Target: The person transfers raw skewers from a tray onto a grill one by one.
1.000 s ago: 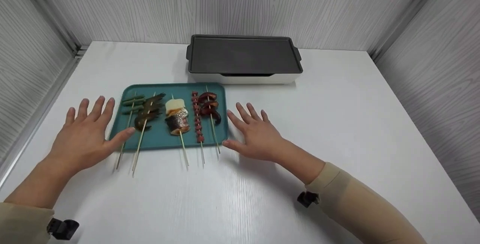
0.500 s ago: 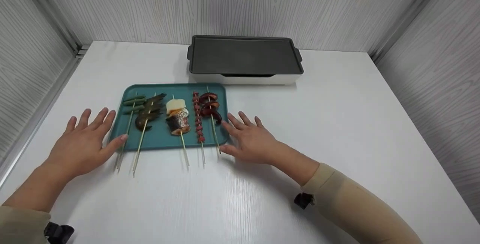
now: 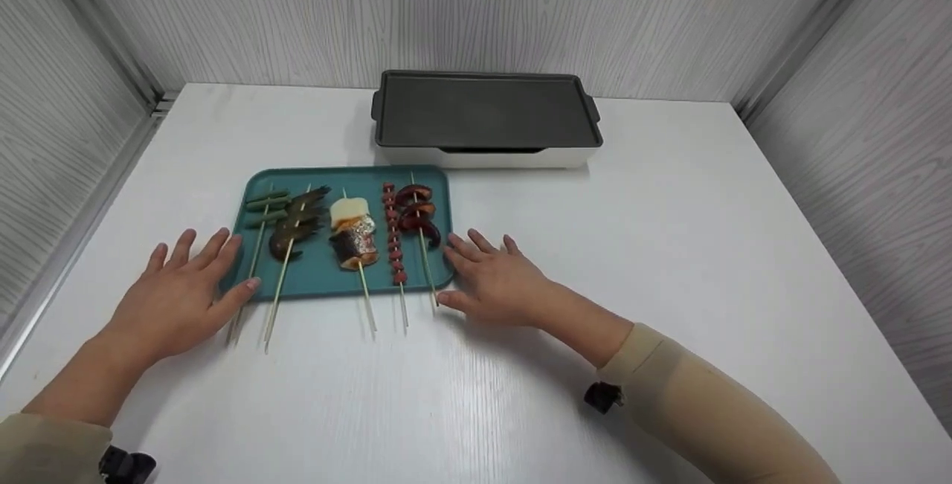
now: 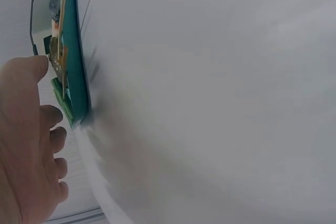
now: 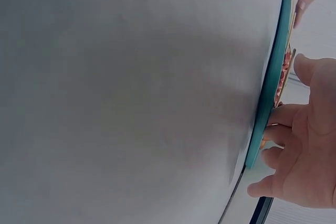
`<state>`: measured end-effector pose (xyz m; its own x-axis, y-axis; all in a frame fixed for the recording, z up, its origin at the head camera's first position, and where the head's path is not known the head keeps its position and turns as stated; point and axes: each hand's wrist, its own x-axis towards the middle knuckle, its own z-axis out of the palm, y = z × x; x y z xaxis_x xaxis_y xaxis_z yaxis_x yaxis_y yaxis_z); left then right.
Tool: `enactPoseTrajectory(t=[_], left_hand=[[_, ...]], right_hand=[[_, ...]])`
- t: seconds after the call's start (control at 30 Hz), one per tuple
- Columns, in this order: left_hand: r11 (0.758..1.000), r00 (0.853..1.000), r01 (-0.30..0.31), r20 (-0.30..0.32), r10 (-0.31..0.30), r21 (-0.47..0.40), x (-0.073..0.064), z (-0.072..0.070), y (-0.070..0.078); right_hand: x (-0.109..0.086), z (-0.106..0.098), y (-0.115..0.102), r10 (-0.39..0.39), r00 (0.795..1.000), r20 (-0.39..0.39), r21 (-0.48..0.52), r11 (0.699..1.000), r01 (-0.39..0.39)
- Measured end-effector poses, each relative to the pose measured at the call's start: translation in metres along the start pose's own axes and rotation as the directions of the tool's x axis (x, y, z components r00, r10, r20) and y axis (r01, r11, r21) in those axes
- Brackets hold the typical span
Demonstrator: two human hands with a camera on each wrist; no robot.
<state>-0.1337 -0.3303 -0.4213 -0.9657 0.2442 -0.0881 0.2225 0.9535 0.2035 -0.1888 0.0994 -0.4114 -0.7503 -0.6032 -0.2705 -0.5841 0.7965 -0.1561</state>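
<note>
A teal tray (image 3: 312,282) lies on the white table, bearing several skewers whose sticks jut over its front edge. From left to right they carry green pieces (image 3: 266,202), a brown shrimp-like piece (image 3: 296,227), a white block with a dark-skinned chunk (image 3: 353,242), small red pieces (image 3: 394,246) and curled reddish-brown pieces (image 3: 415,209). My left hand (image 3: 175,302), fingers spread, is at the tray's left front corner. At the right edge is my right hand (image 3: 498,283), its fingers extended near the rim; contact cannot be told. Neither hand holds anything.
A dark flat griddle (image 3: 487,108) on a white base stands behind the tray, close to the back wall. Pale wood-grain panels (image 3: 855,134) enclose the table (image 3: 669,246) at the back and both sides. Small black devices sit at both wrists.
My left hand has moved down and then slightly right, closer to the tray's left edge. My right hand has shifted a little left and down toward the tray. The tray and skewers stay in place.
</note>
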Motion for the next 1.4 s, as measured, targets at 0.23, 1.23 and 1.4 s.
enactPoseTrajectory(t=[0.23, 1.23, 1.4], left_hand=[[0.999, 0.999, -0.039, 0.003, 0.039, 0.001, 0.000, 0.003, -0.006], [0.992, 0.992, -0.128, -0.011, 0.128, 0.018, -0.006, 0.003, -0.022], [0.990, 0.990, -0.137, -0.011, 0.138, 0.024, -0.007, 0.003, -0.024]], right_hand=[[0.001, -0.002, -0.006, 0.018, 1.000, -0.015, -0.008, 1.000, -0.018], [-0.001, -0.001, -0.012, 0.067, 0.997, -0.036, 0.107, 0.992, -0.063], [-0.002, -0.002, -0.017, 0.069, 0.996, -0.052, 0.124, 0.990, -0.062]])
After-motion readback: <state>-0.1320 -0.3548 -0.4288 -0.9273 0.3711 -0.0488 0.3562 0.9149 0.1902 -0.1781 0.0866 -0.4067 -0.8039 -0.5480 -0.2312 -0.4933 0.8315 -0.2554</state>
